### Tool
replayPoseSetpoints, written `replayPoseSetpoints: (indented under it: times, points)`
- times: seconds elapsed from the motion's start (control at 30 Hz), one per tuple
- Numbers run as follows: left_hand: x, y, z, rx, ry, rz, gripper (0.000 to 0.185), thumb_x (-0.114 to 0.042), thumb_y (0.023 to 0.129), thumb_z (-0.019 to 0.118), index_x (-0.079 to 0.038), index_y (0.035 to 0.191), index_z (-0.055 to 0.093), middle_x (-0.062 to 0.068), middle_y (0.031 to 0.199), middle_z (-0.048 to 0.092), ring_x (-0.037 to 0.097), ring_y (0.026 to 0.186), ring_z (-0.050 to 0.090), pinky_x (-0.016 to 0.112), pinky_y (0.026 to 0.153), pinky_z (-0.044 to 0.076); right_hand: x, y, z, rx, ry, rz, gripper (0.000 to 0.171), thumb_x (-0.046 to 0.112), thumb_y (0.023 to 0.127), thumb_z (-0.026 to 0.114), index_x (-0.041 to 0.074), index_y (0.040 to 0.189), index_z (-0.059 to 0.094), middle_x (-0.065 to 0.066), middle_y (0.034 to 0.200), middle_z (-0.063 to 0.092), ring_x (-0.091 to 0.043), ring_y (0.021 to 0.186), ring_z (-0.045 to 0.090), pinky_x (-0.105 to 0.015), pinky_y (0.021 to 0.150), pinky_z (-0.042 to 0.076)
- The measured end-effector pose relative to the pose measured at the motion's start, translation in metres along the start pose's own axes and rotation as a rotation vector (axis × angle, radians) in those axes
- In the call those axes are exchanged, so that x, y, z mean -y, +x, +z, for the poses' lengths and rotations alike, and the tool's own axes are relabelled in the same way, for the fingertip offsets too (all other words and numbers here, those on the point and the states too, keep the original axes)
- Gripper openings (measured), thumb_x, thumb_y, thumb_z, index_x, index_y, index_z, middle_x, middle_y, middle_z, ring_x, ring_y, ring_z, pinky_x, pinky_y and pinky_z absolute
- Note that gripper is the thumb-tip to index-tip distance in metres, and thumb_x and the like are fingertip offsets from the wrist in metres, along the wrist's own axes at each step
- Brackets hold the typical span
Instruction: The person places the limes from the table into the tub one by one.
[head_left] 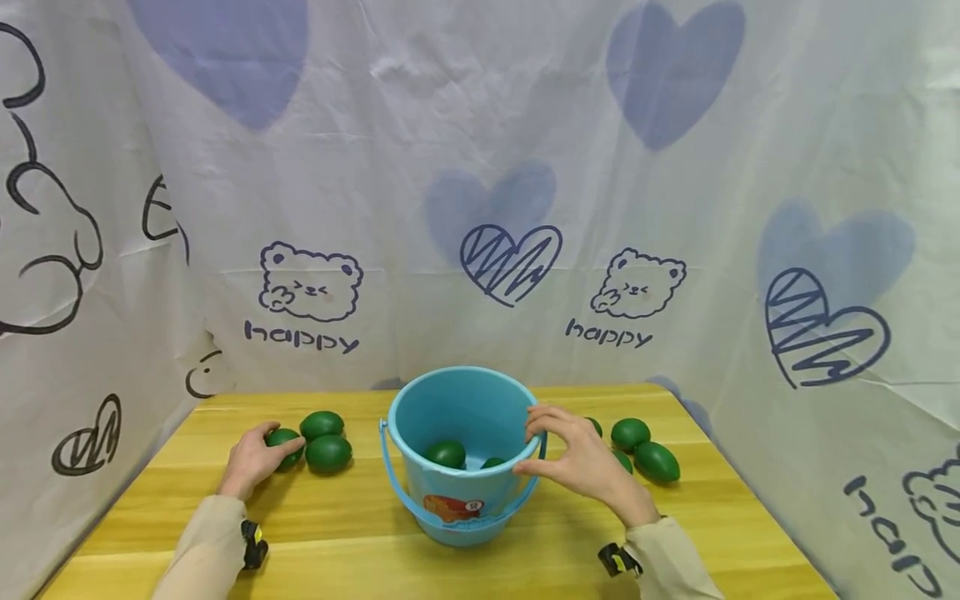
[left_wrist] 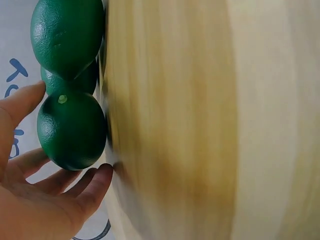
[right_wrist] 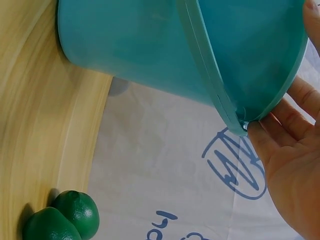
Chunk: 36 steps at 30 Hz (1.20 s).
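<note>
A light-blue bucket (head_left: 442,492) stands upright at the middle of the table, with green limes (head_left: 447,454) lying inside it. On its right side, my right hand (head_left: 581,458) holds the rim, thumb toward the front and fingers farther back. The right wrist view shows those fingers (right_wrist: 287,120) bent at the rim beside the handle joint. To the left, my left hand (head_left: 255,458) has thumb and fingers round a green lime (left_wrist: 72,130) on the table. Two more limes (head_left: 327,454) lie close beside that one.
Right of the bucket, several limes (head_left: 657,462) lie in a group, partly behind my right hand. The bucket's handle (head_left: 397,487) hangs down over its front. A white printed cloth (head_left: 465,125) rises behind and beside the wooden table (head_left: 337,542).
</note>
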<state>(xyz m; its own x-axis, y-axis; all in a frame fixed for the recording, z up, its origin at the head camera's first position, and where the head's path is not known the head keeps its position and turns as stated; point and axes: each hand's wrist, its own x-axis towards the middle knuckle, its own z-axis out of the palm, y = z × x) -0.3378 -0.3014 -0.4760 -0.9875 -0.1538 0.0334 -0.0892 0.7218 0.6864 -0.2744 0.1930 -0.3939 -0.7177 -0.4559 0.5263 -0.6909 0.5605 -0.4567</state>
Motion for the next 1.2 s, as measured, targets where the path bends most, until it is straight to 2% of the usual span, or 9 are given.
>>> replayPoseSetpoints:
  times: [0.2,0.37,0.57,0.77,1.03,1.2]
  points:
    - [0.0001,-0.0007,0.0019,0.012,-0.021,-0.016,0.078,-0.04,0.095,0.06,0.01,0.146,0.03,0.039,0.143,0.035,0.055,0.125,0.041,0.062,0.101,0.041,0.0008,0.0011,0.0008,0.009,-0.005,0.004,0.033,0.044,0.072,0.085,0.024,0.091,0.066,0.004,0.119,0.065,-0.022,0.126,0.056,-0.046,0.104,0.049]
    - [-0.0023,0.0008,0.0038,-0.01,-0.057,-0.04,0.076,-0.039,0.093,0.064,0.01,0.142,0.032,0.038,0.139,0.039,0.052,0.121,0.044,0.06,0.099,0.043,0.0004,0.0022,-0.0001,0.013,-0.007,0.008,0.035,0.044,0.073,0.085,0.02,0.091,0.067,-0.002,0.12,0.066,-0.023,0.127,0.055,-0.048,0.104,0.048]
    - [-0.0063,-0.0001,0.0053,-0.034,-0.064,-0.035,0.074,-0.037,0.091,0.067,0.01,0.138,0.034,0.037,0.134,0.042,0.049,0.115,0.047,0.057,0.093,0.046,-0.0002,0.0009,0.0005,0.008,-0.008,0.018,0.034,0.045,0.072,0.085,0.022,0.091,0.066,-0.004,0.12,0.066,-0.024,0.128,0.054,-0.049,0.105,0.048]
    - [-0.0024,-0.0016,0.0072,-0.059,-0.088,-0.034,0.072,-0.036,0.091,0.068,0.009,0.138,0.036,0.036,0.134,0.043,0.047,0.113,0.048,0.055,0.091,0.046,-0.0009,0.0012,0.002,0.011,0.001,0.016,0.039,0.043,0.073,0.085,0.015,0.092,0.068,-0.006,0.121,0.066,-0.026,0.128,0.054,-0.051,0.105,0.047]
    - [-0.0016,-0.0042,0.0051,-0.076,-0.087,-0.059,0.071,-0.037,0.092,0.066,0.009,0.139,0.038,0.037,0.134,0.043,0.049,0.114,0.049,0.056,0.09,0.047,0.0007,0.0011,0.0024,0.016,0.014,0.01,0.037,0.043,0.073,0.085,0.017,0.091,0.067,-0.006,0.12,0.066,-0.025,0.128,0.054,-0.05,0.105,0.047]
    - [-0.0003,-0.0052,0.0041,-0.093,-0.077,-0.034,0.071,-0.038,0.091,0.067,0.009,0.137,0.04,0.036,0.131,0.046,0.046,0.109,0.051,0.052,0.085,0.05,0.0009,0.0014,0.0022,0.01,0.007,0.01,0.036,0.043,0.072,0.085,0.018,0.091,0.067,-0.005,0.12,0.067,-0.025,0.128,0.055,-0.051,0.105,0.047]
